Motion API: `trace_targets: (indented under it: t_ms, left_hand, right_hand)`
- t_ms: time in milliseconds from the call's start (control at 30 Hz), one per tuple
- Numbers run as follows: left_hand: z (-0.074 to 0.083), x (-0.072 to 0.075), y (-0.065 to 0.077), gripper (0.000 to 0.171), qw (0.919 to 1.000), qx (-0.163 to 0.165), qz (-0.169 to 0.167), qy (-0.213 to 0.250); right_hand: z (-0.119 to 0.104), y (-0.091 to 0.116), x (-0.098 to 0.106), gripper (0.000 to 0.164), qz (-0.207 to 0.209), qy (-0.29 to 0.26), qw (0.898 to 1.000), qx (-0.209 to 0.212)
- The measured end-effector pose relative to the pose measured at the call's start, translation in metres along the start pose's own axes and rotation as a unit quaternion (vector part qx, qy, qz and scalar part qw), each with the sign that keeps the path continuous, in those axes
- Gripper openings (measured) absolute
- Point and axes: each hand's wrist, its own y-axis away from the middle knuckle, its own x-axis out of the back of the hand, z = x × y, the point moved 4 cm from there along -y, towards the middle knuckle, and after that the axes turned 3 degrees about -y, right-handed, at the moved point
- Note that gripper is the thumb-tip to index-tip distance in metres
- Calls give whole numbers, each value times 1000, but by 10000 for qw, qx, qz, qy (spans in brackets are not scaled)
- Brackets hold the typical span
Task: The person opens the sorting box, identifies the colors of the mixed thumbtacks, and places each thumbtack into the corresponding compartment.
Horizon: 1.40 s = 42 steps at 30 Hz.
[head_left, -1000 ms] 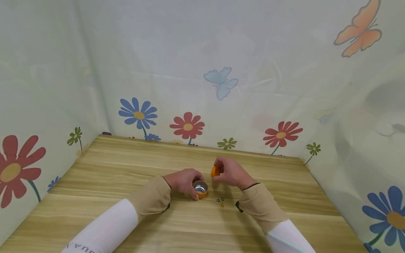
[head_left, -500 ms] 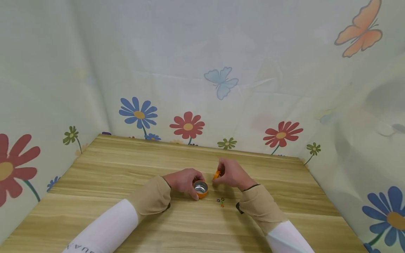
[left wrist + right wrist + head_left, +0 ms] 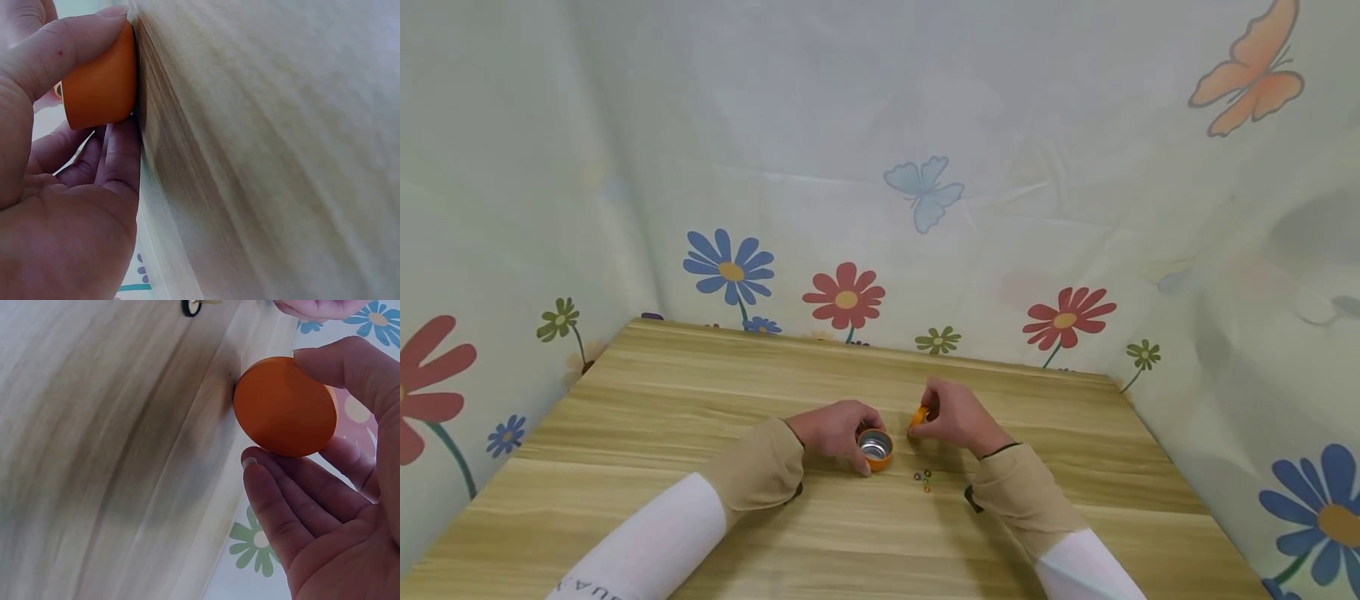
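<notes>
My left hand (image 3: 838, 432) grips a small round orange tin (image 3: 876, 452) from its left side. The tin stands upright on the table with its top open, showing a bare silvery inside. In the left wrist view, thumb and fingers curl round the tin's orange wall (image 3: 103, 87). To the right, my right hand (image 3: 957, 418) pinches a round orange lid (image 3: 919, 417), held on edge near the tabletop. The right wrist view shows the lid's flat orange face (image 3: 287, 407) between thumb and fingers. Several tiny coloured rings (image 3: 927, 478) lie between the hands, nearer the front.
Everything rests on a wood-grain table (image 3: 715, 375). A pale cloth wall (image 3: 820, 200) printed with flowers and butterflies rises along its back edge and both sides. In the right wrist view, a small black ring (image 3: 191, 307) shows at the top edge.
My right hand has shifted slightly right and down, and the lid has turned from showing more of its face to nearly edge-on. The left hand and tin stay in place.
</notes>
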Motion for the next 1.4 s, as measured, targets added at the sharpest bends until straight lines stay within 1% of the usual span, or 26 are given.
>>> trace_targets:
  t_ms: [133, 300, 433, 667, 833, 1000, 1200, 1400]
  left_hand:
    - [2, 0, 1, 48, 10000, -9, -17, 14]
    - [-1, -1, 0, 48, 9999, -101, 9, 119]
    - [-1, -1, 1, 49, 9997, -72, 16, 223]
    - [-1, 0, 1, 49, 9992, -43, -2, 388]
    - [0, 1, 2, 49, 9993, -30, 5, 379]
    - [-1, 1, 2, 49, 9993, 14, 6, 375]
    - [-1, 1, 2, 49, 9993, 44, 7, 371]
    - [-1, 1, 2, 48, 9992, 62, 12, 385]
  right_hand:
    - [0, 3, 1, 38, 41, -112, 9999, -48]
    - [1, 3, 1, 39, 36, -276, 9996, 72]
    - [4, 2, -1, 42, 16, -237, 9996, 162]
    - [4, 3, -1, 44, 24, -253, 9997, -43]
    - [5, 5, 0, 44, 54, -268, 9996, 73]
    - [7, 5, 0, 43, 60, -185, 9998, 74]
    - [11, 6, -2, 45, -56, -5, 10000, 76]
    - [15, 6, -3, 39, -101, 298, 9994, 152]
